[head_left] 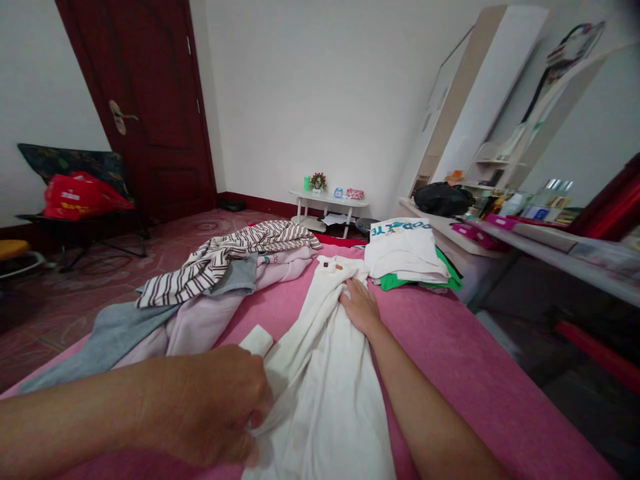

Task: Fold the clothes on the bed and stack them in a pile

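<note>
A long-sleeved white shirt (330,373) lies lengthwise on the pink bed cover (430,347), its collar pointing away from me and one side folded inward. My left hand (220,407) is closed on the shirt's left edge near the front, with a white cuff (257,340) sticking out just beyond the knuckles. Farther up, below the collar, my right hand (361,307) rests on the shirt, its fingers bent around a fold of the cloth. Its fingertips are partly hidden in the fabric.
Left of the shirt lie loose clothes, including a striped top (235,250) and a grey garment (115,333). A folded stack (407,250) sits at the far right bed edge. A cluttered dressing table (465,233) stands right; a chair holds a red bag (80,197).
</note>
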A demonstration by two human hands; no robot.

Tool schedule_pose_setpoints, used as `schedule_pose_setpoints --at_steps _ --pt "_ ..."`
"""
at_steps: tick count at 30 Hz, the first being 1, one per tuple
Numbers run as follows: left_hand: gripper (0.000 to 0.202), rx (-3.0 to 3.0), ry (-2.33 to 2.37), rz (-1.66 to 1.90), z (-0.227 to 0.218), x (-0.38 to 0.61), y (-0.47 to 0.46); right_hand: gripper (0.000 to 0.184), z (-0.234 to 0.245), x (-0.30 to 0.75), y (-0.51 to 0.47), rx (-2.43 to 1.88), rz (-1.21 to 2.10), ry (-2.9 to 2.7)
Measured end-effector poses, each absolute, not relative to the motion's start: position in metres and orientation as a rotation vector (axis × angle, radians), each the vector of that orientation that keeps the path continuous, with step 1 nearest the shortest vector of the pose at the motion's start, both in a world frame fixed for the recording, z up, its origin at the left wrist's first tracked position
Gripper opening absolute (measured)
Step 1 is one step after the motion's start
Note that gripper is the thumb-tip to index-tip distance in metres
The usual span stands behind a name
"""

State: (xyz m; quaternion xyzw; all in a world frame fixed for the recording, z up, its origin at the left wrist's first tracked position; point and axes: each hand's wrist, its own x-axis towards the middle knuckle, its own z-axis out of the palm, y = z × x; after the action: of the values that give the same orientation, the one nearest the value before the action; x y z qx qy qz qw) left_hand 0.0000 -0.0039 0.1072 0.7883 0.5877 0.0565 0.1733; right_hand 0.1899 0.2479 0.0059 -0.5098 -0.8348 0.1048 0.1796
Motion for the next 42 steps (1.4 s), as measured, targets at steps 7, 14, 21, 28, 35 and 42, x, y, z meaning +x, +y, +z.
schedule_pose_setpoints --at_steps 7,14,21,28,35,42 --pt "0.024 2.193 1.676 0.317 0.076 -0.026 0.066 0.056 0.002 0.191 0.251 -1.427 0.304 -2.353" --pt "0.06 2.225 1.85 0.072 0.068 -0.039 0.051 0.057 0.003 0.192 0.252 -1.432 0.325 -2.355" --pt "0.015 1.923 1.41 -0.247 0.108 -0.042 0.008 0.053 0.002 0.192 0.252 -1.4 0.324 -2.335" --pt "0.025 1.835 1.373 0.123 0.1 -0.027 0.003 0.054 0.0 0.191 0.253 -1.412 0.306 -2.333" --pt "0.025 1.82 1.685 0.403 0.046 -0.031 0.021 0.054 -0.001 0.192 0.254 -1.388 0.284 -2.33" --pt "0.022 1.908 1.84 0.451 0.048 -0.017 0.016 0.053 -0.001 0.192 0.254 -1.396 0.29 -2.33"
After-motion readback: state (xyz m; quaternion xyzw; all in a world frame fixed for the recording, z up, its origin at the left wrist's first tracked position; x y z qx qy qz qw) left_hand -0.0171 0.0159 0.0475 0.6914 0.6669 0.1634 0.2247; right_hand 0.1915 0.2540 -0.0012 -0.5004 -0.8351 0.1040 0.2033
